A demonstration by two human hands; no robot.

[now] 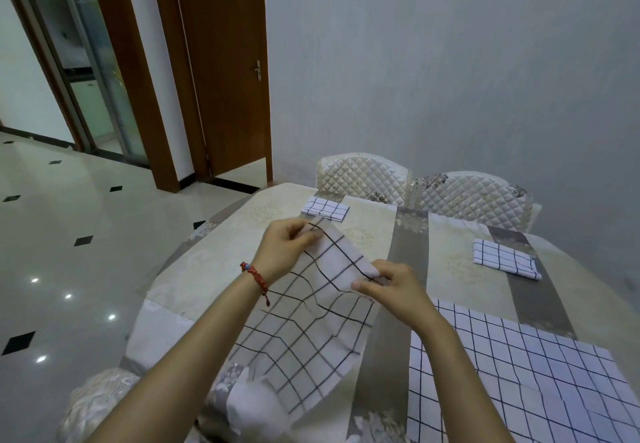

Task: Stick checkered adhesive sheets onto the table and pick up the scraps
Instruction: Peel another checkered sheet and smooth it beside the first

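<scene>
The cream-and-grey striped table (374, 234) ends in a rounded corner at about 11 o'clock, and beyond that edge the glossy pale tiled floor (69, 252) runs open toward the brown wooden door (225, 61) at 12 o'clock. Two quilted cream chair backs (363, 176) stand against the table's far edge at 1 o'clock.

The left hand (284, 252) and right hand (391, 286) each pinch a top corner of a white, black-gridded checkered adhesive sheet (311, 331) with thumb and curled fingers. It hangs in the air above the near left part of the table, rippled and bowed, its lower end curling at 7 o'clock. A flat checkered sheet (519, 373) lies on the table at 4 o'clock. Folded checkered pieces rest at 12 o'clock (323, 208) and 2 o'clock (505, 259), well apart.
</scene>
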